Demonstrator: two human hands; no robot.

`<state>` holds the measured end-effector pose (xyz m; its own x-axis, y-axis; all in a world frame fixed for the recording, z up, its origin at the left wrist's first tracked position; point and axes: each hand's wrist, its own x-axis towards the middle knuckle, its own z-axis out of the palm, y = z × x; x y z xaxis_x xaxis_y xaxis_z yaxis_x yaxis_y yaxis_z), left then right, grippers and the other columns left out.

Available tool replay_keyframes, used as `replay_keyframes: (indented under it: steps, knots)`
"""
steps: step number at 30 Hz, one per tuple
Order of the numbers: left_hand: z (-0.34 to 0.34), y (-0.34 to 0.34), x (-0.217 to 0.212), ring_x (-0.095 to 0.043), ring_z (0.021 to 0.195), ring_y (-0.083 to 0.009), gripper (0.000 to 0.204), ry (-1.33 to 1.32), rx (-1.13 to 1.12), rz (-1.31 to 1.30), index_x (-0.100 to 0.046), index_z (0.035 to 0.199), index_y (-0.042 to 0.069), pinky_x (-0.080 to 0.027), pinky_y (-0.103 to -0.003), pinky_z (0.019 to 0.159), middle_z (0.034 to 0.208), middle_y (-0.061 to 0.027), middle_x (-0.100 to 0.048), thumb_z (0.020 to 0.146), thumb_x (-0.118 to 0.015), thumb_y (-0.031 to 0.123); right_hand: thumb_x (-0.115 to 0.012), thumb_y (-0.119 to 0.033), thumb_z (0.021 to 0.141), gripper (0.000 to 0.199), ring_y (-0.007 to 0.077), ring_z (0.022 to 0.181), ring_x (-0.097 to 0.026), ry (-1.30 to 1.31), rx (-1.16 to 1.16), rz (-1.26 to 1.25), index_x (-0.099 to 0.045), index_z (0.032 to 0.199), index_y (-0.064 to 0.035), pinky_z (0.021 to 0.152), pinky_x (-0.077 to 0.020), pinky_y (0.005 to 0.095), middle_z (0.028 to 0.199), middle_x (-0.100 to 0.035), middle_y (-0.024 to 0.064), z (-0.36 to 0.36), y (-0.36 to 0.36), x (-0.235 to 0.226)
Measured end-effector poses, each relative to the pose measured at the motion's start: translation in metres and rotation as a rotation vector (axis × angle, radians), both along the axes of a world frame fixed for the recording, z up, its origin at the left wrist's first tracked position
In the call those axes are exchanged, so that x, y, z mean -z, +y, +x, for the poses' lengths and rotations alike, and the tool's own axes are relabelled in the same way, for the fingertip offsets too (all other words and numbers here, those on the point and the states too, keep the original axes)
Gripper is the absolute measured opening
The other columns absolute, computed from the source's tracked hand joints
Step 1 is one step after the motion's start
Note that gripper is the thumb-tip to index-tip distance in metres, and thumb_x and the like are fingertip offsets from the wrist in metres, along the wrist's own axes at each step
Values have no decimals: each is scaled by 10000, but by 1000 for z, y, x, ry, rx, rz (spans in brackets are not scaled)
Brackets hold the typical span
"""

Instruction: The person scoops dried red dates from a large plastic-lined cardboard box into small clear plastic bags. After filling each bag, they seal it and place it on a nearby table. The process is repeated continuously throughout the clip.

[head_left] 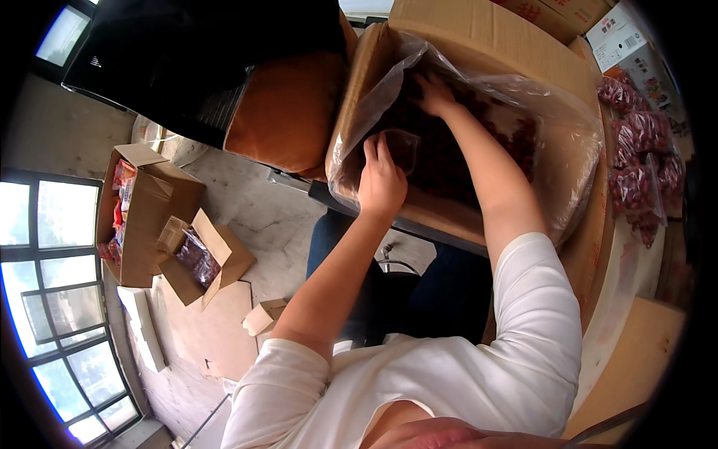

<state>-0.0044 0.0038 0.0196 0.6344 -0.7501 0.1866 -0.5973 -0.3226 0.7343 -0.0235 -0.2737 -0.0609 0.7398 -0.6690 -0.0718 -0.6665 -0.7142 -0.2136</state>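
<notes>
Dried red fruit (449,161) fills the lined box (479,45) at the far side. Our left hand (381,183) pinches a small clear bag (400,146) open; our right hand (434,93) digs in — grip hidden. Filled bags (639,161) lie right — plenty remains.

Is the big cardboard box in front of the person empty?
No. The cardboard box has a clear plastic liner full of dark red fruit, and both hands reach into it.
</notes>
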Motion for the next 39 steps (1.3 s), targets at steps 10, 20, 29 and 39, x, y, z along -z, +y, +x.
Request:
replay_keyframes:
  steps: [10, 20, 29, 39]
  knots:
    - [1, 1, -3, -613, 910, -440, 603, -62, 20, 61, -364, 1346, -40, -538, -474, 746, 1333, -235, -389, 766, -530, -18, -497, -587, 876, 662, 407, 1377, -267, -70, 60, -41, -393, 1415, -217, 1048, -272, 649, 1486, -309, 182, 50, -7, 42]
    - [-2, -1, -7, -571, 1004, -454, 558, -12, -5, 25, -410, 1320, -15, -521, -483, 809, 1284, -232, -442, 771, -508, -9, -610, -464, 839, 580, 404, 1328, -360, 70, -188, 45, -496, 1342, -199, 1089, -276, 564, 1429, -398, 172, -6, 55, -9]
    - [-7, -6, -10, -563, 1026, -446, 553, -10, 8, 32, -417, 1324, -11, -502, -488, 841, 1294, -213, -444, 778, -504, 8, -573, -521, 838, 739, 425, 1304, -400, -329, -33, -28, -332, 1454, -190, 1084, -346, 492, 1468, -325, 229, 81, -22, 103]
    - [-1, 0, -1, -545, 1052, -452, 557, -57, -12, -14, -424, 1305, -32, -502, -482, 845, 1262, -237, -455, 754, -506, -17, -542, -462, 878, 579, 435, 1280, -388, -68, -177, -75, -460, 1362, -155, 1047, -331, 541, 1411, -391, 223, -3, 50, 34]
